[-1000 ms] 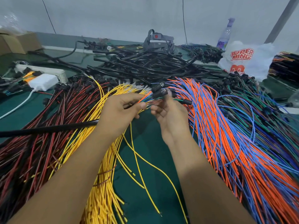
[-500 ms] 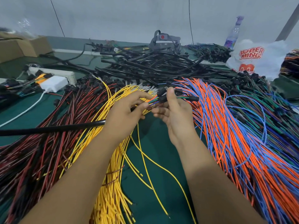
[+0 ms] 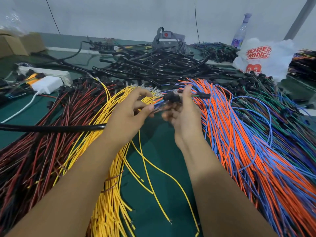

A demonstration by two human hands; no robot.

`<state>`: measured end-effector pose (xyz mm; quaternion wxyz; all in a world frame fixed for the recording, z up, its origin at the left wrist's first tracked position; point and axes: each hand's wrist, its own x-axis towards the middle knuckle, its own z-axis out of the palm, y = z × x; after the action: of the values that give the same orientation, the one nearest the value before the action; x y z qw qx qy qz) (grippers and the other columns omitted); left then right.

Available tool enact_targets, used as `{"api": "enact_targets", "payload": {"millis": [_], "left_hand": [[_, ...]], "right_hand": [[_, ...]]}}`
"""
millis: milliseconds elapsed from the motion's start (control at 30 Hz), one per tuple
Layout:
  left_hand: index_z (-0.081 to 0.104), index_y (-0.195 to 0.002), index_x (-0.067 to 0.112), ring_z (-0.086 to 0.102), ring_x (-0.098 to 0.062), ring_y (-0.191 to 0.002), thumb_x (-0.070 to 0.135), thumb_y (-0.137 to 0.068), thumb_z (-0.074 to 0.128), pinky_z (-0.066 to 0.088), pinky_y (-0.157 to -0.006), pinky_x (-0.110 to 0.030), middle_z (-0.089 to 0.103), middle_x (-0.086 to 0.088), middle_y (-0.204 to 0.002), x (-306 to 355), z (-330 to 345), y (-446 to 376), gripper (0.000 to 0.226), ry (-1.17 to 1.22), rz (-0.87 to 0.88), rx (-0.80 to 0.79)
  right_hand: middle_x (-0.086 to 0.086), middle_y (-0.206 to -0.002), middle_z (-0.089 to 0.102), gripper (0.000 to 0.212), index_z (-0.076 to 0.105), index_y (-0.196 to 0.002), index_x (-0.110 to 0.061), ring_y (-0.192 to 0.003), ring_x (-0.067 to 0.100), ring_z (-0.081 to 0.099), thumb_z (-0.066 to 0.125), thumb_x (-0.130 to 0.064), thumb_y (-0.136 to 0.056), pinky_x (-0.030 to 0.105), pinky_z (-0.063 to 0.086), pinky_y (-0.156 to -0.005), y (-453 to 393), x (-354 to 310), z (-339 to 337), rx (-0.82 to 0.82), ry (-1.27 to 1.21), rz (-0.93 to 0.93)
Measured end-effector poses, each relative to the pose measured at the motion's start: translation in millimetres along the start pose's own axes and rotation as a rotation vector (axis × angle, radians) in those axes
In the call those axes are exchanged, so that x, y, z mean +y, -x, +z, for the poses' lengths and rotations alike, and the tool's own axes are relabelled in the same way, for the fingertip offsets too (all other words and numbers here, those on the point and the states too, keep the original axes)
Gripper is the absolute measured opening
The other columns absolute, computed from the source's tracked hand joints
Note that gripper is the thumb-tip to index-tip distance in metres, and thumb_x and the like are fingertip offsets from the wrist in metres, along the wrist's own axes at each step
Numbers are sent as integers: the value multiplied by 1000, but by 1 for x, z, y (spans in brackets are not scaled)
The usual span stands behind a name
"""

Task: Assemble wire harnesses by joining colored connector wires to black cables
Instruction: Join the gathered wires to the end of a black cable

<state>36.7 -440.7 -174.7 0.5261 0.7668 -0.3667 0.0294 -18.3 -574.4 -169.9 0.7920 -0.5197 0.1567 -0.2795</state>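
A person is working w/ both hands raised over a green counter (image 3: 159,168). The left hand (image 3: 130,113) is pinching the bared colored leads at the end of a thick black cable (image 3: 51,128), which is running level from the left edge of the view to that hand. The right hand (image 3: 183,113), just beside it, is gripping black connectors (image 3: 171,97) w/ thumb upright; their colored wires are trailing off to the right. The two ends are lying almost touching, axes roughly in line left-to-right, so the join likely needs only a short push inward. Fingers on both hands are curled and blurred; exact contact can't be told. Yellow wires (image 3: 109,194) are lying under the left arm, orange & blue wires (image 3: 239,159) under the right, w/ bare counter between the forearms.
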Motion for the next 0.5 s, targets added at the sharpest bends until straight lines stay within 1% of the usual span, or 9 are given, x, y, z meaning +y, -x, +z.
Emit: {"api": "enact_targets", "payload": {"millis": [67, 100, 133, 167, 267, 333, 400, 433, 500], "left_hand": [[52, -113, 37, 57, -2, -62, 39, -97, 49, 46, -64, -34, 69, 9, -74, -7, -2, -2, 17, -183, -5, 24], [52, -114, 38, 60, -6, -67, 43, -97, 46, 49, -66, -37, 68, 8, -74, -10, -4, -2, 19, -244, -6, 11], [53, -114, 39, 62, -12, -70, 45, -97, 46, 50, -67, -40, 67, 7, -73, -11, -5, -1, 20, -284, 0, -6], [54, -113, 40, 62, -15, -70, 46, -96, 47, 50, -66, -40, 65, 7, -72, -11, -6, 0, 20, -309, 13, -22], [52, -115, 44, 54, -12, -66, 48, -92, 54, 39, -57, -31, 59, 11, -72, -10, -8, 3, 24, -427, 59, -47], [51, -114, 46, 51, -15, -67, 51, -91, 53, 36, -54, -30, 58, 13, -76, -10, -12, 4, 24, -555, 69, -14], [54, -111, 45, 50, -15, -68, 55, -91, 48, 33, -52, -28, 56, 14, -73, -9, -15, 3, 23, -609, 66, 5], [56, -109, 43, 48, -15, -67, 56, -91, 46, 31, -50, -27, 54, 14, -70, -9, -15, 2, 24, -625, 73, -7], [60, -106, 40, 46, -11, -66, 54, -91, 48, 30, -49, -24, 54, 14, -70, -8, -14, 2, 23, -648, 106, -52]], "right_hand": [[6, -89, 70, 55, 67, -100, -10, -74, 17, 66, 51, -60, -82, 32, 59, -68, -1, -2, 0, -121, -91, 39], [9, -98, 69, 58, 63, -109, -10, -84, 20, 66, 56, -58, -77, 36, 60, -76, -1, -3, 0, -166, -88, 48], [9, -103, 68, 53, 59, -111, -12, -87, 21, 66, 60, -53, -77, 37, 60, -77, -1, -2, 0, -211, -67, 50], [10, -104, 68, 44, 57, -111, -14, -86, 21, 66, 63, -45, -81, 35, 59, -74, -1, -1, 0, -245, -37, 46], [9, -96, 70, 14, 53, -108, -14, -79, 17, 68, 56, -21, -96, 27, 55, -66, -1, 0, 3, -228, -18, 29], [8, -90, 70, 4, 53, -100, -14, -80, 18, 68, 49, -13, -99, 30, 56, -74, -4, -1, 4, -188, -159, 39], [7, -82, 69, 8, 53, -94, -13, -78, 19, 68, 47, -10, -99, 34, 53, -79, -6, -6, 3, -144, -344, 63], [5, -76, 67, 9, 54, -91, -11, -74, 19, 67, 48, -11, -98, 33, 53, -78, -6, -7, 3, -123, -434, 62], [2, -64, 59, 21, 56, -77, -10, -61, 16, 63, 53, -15, -97, 30, 52, -70, -4, -10, 3, -56, -544, 78]]}}
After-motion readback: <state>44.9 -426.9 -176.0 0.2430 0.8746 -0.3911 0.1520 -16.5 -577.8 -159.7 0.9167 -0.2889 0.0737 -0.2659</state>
